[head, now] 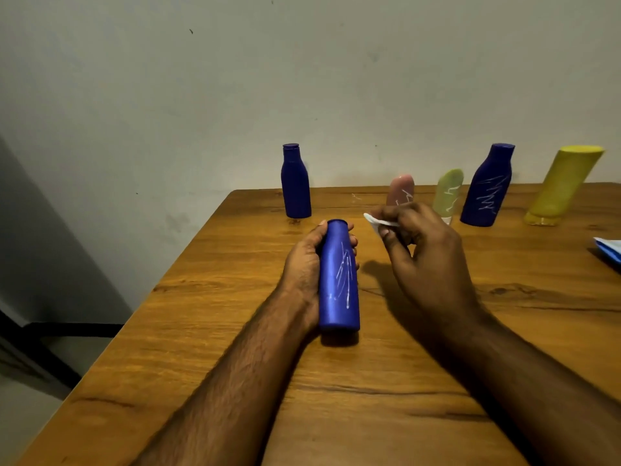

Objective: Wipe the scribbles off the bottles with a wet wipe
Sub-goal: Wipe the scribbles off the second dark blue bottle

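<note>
A person's two bare forearms reach over a wooden desk that stands against a pale wall. The left hand grips a blue bottle, fingers and thumb curled round its upper half; the bottle lies lengthwise near the middle of the desk, cap pointing toward the far edge, base resting on the wood. White scribbles run along its upward-facing side. The right hand hovers just to the right of the bottle, apart from it, fingers curled and pinching a small white wet wipe whose folded tip pokes out toward the bottle's cap. Along the far edge stands a row of containers. Toward the far left corner is a dark blue bottle, upright, no marks showing on its visible side. Behind the right hand stand a pink tube and a pale green tube, both with white scribbles. Right of them is another dark blue bottle covered in white zigzags, then a yellow tube standing on its cap. At the right edge of the desk lies a blue and white packet, only partly in view.
</note>
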